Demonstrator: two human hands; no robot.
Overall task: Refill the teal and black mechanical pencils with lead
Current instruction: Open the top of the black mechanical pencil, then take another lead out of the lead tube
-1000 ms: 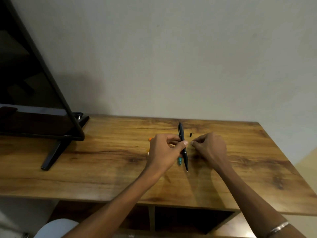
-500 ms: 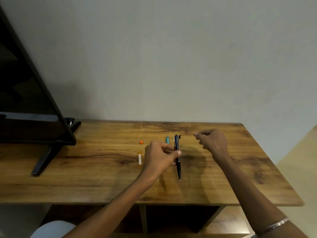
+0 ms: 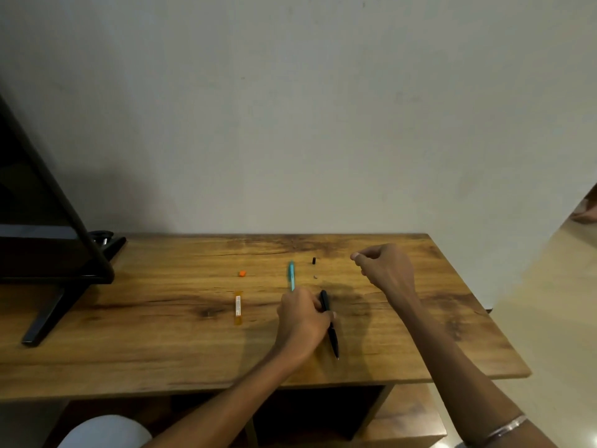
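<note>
While our left hand (image 3: 302,318) kept its grip curled round the black mechanical pencil (image 3: 329,323), the barrel ran roughly from twelve o'clock down to six, its open back end showing above the knuckles and its tip pointing back toward us at six, close over the tabletop (image 3: 161,350). That axis was, as we judged it, what the coming move turned on: the mouth of the barrel faced away from us, toward twelve, and a lead would have to enter from that side.

Our right hand (image 3: 386,270) hung up at about two o'clock from the grip, well apart from it, with thumb and forefinger pinched together at their tips; whether a lead lay between them was too fine for us to tell. It was the nearer hand to the barrel's open end.

Further out, the teal mechanical pencil (image 3: 291,275) lay on the tabletop just beyond the left knuckles at eleven, also lengthwise. A small black cap (image 3: 313,260) and a pale speck (image 3: 316,277) sat near twelve. The lead tube (image 3: 238,307) lay at nine, its orange cap (image 3: 242,273) at ten.
</note>
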